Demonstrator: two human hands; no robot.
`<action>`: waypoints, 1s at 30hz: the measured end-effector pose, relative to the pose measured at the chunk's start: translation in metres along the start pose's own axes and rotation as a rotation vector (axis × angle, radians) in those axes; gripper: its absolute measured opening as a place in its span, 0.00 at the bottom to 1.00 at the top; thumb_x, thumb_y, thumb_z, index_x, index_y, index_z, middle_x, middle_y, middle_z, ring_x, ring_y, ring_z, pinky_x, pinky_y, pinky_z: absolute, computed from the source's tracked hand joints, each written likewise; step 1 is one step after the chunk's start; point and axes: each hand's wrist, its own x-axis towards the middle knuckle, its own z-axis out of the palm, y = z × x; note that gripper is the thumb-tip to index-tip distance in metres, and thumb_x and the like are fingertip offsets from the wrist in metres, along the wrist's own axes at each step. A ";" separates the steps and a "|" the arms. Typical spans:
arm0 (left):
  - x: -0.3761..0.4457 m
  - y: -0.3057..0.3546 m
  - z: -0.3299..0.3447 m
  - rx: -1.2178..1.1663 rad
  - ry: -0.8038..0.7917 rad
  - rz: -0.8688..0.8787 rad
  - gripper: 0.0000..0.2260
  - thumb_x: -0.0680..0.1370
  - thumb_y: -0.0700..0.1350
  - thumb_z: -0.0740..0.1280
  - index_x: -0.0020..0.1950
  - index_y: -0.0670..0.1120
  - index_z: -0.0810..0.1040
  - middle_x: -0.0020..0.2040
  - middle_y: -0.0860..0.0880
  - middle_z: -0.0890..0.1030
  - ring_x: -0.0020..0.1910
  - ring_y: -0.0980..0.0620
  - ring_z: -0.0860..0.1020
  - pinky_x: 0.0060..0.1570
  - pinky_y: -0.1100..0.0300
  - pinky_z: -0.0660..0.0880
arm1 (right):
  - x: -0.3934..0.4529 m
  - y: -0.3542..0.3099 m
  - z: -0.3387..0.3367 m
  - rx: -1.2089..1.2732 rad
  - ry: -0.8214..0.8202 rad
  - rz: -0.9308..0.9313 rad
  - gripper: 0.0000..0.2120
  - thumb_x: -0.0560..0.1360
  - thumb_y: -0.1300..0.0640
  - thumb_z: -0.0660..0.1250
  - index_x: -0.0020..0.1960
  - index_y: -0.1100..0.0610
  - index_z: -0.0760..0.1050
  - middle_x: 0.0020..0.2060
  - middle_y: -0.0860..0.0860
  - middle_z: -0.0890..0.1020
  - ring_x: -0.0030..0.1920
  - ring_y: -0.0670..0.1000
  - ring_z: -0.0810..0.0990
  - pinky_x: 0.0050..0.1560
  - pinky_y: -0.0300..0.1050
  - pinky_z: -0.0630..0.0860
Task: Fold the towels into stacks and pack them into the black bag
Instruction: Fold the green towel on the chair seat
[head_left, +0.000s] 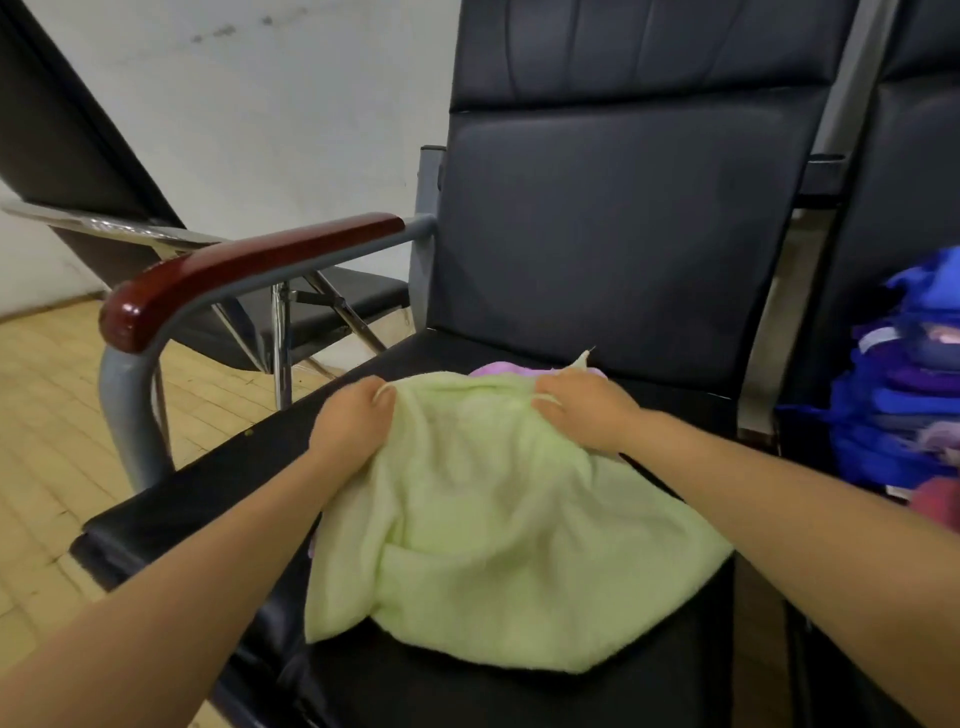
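Towels, item by item, in descending size.

Black chair (613, 228) — padded seat and tall back, grey metal frame, a glossy red-brown armrest (244, 260) on its left side. Its seat carries the work.

Second black chair (914, 156) — just beside the first on the right, only partly in view at the frame edge.

Folding chair (104, 171) — dark, chrome-legged, standing behind the armrest by a white wall, on a pale wood floor (47, 415).

Light green towel (498, 525) — lies rumpled on the seat of the first chair, spread toward the front edge, its far edge lifted and gathered between both hands. One pale corner sticks up past the right hand.

Pile of blue and purple towels (904, 395) — heaped on the second chair's seat, well to the right of the green towel; a pink piece shows at its lower edge. Whether these are folded cannot be told for certain.

Left hand (353, 415) — fingers curled around the far left edge of the green towel, pinching the cloth between thumb and fingers.

Right hand (582, 410) — clamped on the far right edge of the same towel, knuckles up, fingertips tucked into the fabric. The two hands are apart, with a stretch of towel between them.

Lilac towel (493, 368) — a small patch visible just behind the green towel's raised edge, mostly covered by it; another sliver shows by the left forearm.
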 end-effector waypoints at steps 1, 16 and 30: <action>-0.002 -0.003 0.007 0.025 -0.059 0.027 0.13 0.82 0.47 0.55 0.46 0.45 0.77 0.42 0.47 0.78 0.45 0.47 0.77 0.46 0.53 0.71 | -0.005 0.003 0.006 -0.067 0.012 -0.020 0.09 0.81 0.49 0.55 0.49 0.49 0.71 0.49 0.51 0.77 0.52 0.57 0.76 0.45 0.48 0.68; 0.013 -0.001 0.003 0.075 0.045 0.122 0.11 0.82 0.48 0.56 0.51 0.47 0.77 0.45 0.48 0.79 0.45 0.49 0.76 0.47 0.53 0.72 | -0.006 0.048 -0.050 0.048 0.154 0.265 0.11 0.78 0.52 0.59 0.45 0.58 0.76 0.43 0.54 0.80 0.44 0.56 0.78 0.40 0.49 0.72; 0.042 -0.018 0.041 0.545 -0.075 0.195 0.12 0.80 0.55 0.59 0.59 0.51 0.73 0.57 0.47 0.75 0.57 0.47 0.72 0.60 0.49 0.67 | 0.008 0.065 0.001 0.048 0.110 0.443 0.14 0.76 0.50 0.64 0.58 0.56 0.71 0.55 0.54 0.77 0.58 0.56 0.74 0.51 0.49 0.73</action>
